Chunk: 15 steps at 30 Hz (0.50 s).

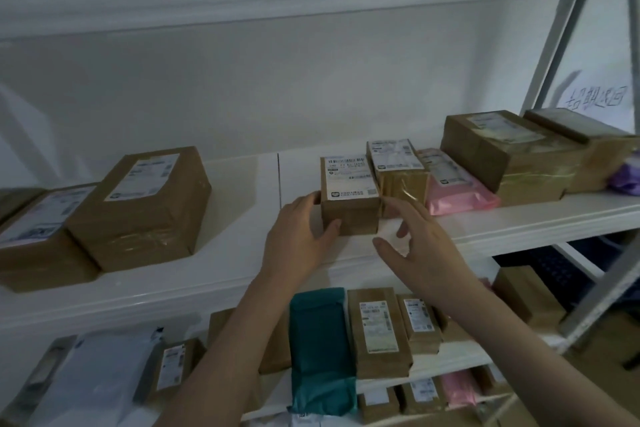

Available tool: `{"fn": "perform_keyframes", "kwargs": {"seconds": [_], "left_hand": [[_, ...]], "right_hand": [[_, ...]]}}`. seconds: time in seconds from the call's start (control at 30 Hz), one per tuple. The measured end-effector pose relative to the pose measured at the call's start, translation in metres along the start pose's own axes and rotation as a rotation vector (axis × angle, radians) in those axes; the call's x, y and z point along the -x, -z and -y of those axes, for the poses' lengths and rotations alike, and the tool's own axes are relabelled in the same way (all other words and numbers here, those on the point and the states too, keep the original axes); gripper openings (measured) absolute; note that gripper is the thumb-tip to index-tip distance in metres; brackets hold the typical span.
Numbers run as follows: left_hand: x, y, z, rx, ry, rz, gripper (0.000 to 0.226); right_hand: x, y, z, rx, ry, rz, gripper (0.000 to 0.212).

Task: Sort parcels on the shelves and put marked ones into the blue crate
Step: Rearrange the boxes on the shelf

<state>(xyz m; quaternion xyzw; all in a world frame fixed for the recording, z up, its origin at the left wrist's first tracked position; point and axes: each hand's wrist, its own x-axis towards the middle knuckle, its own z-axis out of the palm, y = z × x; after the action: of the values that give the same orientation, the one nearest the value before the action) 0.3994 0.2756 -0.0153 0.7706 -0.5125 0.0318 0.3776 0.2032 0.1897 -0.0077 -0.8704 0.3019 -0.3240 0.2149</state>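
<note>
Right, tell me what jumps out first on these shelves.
Two hands close on a small brown box at the middle shelf's front edge: the left hand touches its left side, the right hand hovers open beside it. A pink mailer stands out just right, and a teal mailer on the shelf below.

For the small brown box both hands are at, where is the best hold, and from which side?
Probably its two short side faces, reached from the shelf's front edge. The small brown box lies flat, label up; the left hand already touches its left side. A taped box crowds its right rear, so the right hand should take the front right.
</note>
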Motion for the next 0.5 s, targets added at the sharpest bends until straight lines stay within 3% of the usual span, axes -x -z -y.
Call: {"fn": "perform_keyframes", "kwargs": {"seconds": [0.27, 0.5], "left_hand": [[0.019, 0.011, 0.009, 0.005, 0.062, -0.019, 0.054], [0.079, 0.100, 0.054, -0.074, 0.041, -0.065, 0.043]], "right_hand": [[0.015, -0.003, 0.012, 0.003, 0.041, 0.017, 0.048], [0.001, -0.070, 0.085, 0.037, 0.146, 0.054, 0.045]]}}
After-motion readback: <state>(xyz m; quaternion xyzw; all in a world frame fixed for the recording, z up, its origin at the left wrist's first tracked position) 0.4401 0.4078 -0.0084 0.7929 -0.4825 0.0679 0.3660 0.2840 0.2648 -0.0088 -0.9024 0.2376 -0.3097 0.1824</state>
